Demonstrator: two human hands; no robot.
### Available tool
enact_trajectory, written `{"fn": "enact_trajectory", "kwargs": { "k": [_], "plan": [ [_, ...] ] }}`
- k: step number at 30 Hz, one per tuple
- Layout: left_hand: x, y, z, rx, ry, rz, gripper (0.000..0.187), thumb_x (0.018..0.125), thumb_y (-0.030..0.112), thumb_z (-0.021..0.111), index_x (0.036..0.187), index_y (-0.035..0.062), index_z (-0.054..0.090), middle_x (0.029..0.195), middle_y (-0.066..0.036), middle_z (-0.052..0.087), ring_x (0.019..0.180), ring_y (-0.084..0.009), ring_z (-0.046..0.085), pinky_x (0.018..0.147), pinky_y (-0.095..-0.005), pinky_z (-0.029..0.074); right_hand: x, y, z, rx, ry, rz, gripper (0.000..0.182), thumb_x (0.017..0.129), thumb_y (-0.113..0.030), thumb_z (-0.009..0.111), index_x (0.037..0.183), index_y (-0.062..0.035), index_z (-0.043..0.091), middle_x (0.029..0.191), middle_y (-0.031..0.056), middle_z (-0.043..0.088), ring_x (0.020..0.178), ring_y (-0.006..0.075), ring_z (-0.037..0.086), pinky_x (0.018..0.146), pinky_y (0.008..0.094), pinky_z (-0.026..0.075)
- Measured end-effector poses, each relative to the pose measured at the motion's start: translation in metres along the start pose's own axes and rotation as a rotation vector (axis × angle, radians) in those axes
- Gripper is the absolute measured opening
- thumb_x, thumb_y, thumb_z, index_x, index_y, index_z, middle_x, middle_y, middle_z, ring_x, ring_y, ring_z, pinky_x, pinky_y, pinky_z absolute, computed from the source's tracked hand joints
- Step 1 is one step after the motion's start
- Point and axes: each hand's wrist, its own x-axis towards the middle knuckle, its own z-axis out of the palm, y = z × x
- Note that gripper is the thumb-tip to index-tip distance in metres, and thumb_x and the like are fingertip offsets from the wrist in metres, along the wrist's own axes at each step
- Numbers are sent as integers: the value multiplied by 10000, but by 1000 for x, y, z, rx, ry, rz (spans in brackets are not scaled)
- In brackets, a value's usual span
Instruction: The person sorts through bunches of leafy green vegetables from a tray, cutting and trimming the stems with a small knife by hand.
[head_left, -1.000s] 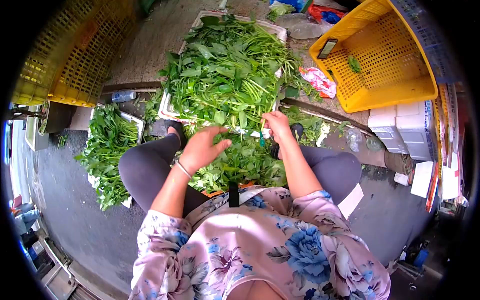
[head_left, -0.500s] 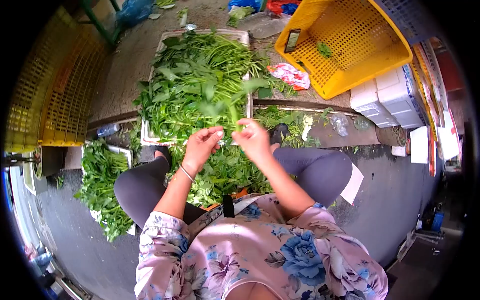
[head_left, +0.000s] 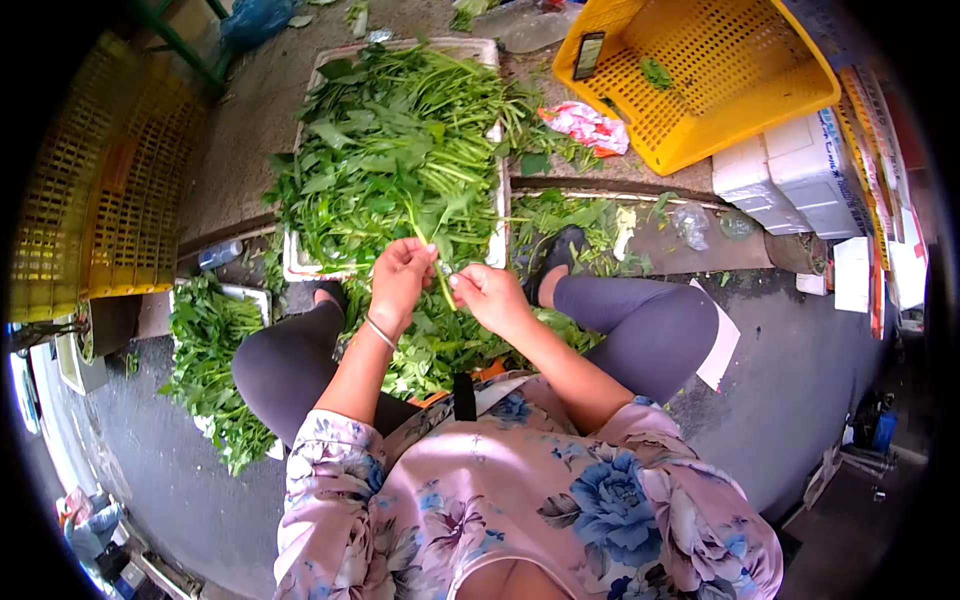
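Note:
Leafy green stems point(head_left: 420, 130) are heaped in a white foam box point(head_left: 503, 215) in front of me. Over the box's near edge, my left hand point(head_left: 402, 275) pinches a pale green stem point(head_left: 445, 290) near its middle. My right hand point(head_left: 490, 295) is closed beside it, thumb and finger pressed on the same stem lower down. The leafy end of the stem points away from me over the heap. More loose greens point(head_left: 440, 345) lie between my knees, below both hands.
A tilted yellow basket point(head_left: 700, 90) holding a phone stands at the upper right, beside white foam boxes point(head_left: 800, 165). Yellow crates point(head_left: 130, 200) stand at the left. A smaller box of greens point(head_left: 215, 340) lies by my left knee. A crumpled pink bag point(head_left: 585, 125) lies near the basket.
My right hand has moved down and left, nearer to my left hand. A stem now lies between both hands; the blurred greens earlier above my right hand are no longer held up there.

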Motion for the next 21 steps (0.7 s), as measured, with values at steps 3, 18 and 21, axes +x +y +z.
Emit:
{"fn": "enact_trajectory", "kwargs": {
  "k": [3, 18, 21],
  "plan": [
    [-6, 1, -6, -129, 132, 153, 116, 843, 167, 569, 807, 78, 505, 700, 30, 519, 612, -60, 477, 544, -204, 424, -21, -12, -6, -189, -250, 56, 200, 829, -196, 545, 754, -15, 580, 589, 93, 615, 505, 176, 607, 483, 284, 474],
    [-10, -21, -47, -660, 116, -88, 170, 857, 129, 481, 1015, 66, 470, 1045, -89, 545, 970, -245, 529, 846, -404, 443, 135, 15, -29, -462, 210, 73, 167, 772, -206, 559, 795, -74, 657, 812, 144, 629, 767, 318, 600, 713, 398, 468],
    [-1, -21, -46, -628, 111, -82, 168, 835, 86, 478, 1003, 87, 470, 1027, -84, 536, 964, -245, 531, 855, -405, 442, 125, -30, -36, -152, 207, 145, 217, 765, -237, 602, 746, -26, 651, 662, 106, 629, 575, 206, 600, 578, 319, 471]
  ]
}}
